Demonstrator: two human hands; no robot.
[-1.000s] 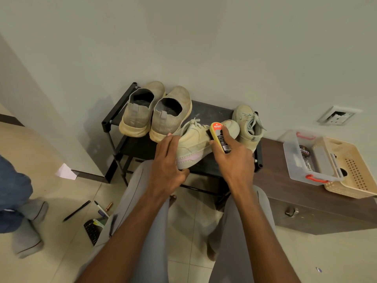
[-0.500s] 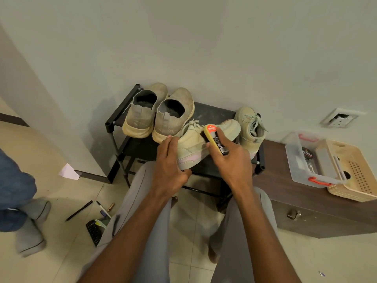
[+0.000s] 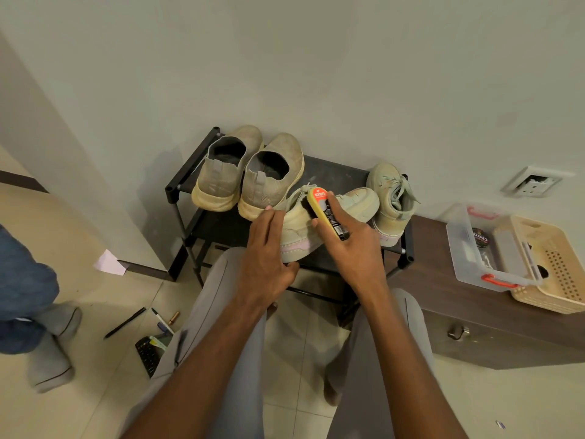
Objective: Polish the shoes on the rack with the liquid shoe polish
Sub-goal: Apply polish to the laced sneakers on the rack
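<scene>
A pale lace-up sneaker (image 3: pixel 354 202) lies across the front of the black shoe rack (image 3: pixel 186 182). My left hand (image 3: pixel 269 258) grips its heel end, thumb under the sole. My right hand (image 3: pixel 351 248) holds the liquid shoe polish bottle (image 3: pixel 329 215), yellow with an orange top, its tip pressed against the sneaker's side. The matching sneaker (image 3: pixel 391 198) stands at the rack's right end. Two beige slip-on shoes (image 3: pixel 250 172) stand at the left, heels toward me.
A dark wooden cabinet (image 3: pixel 474 315) right of the rack carries a clear plastic box (image 3: pixel 468 258) and a beige basket (image 3: pixel 554 270). Pens (image 3: pixel 125 323) and a small calculator lie on the tiled floor at left. Another person's feet (image 3: pixel 47 343) stand at far left.
The polish bottle has slid left along the sneaker, from near the toe toward the laces and heel side. My left hand keeps its hold on the heel.
</scene>
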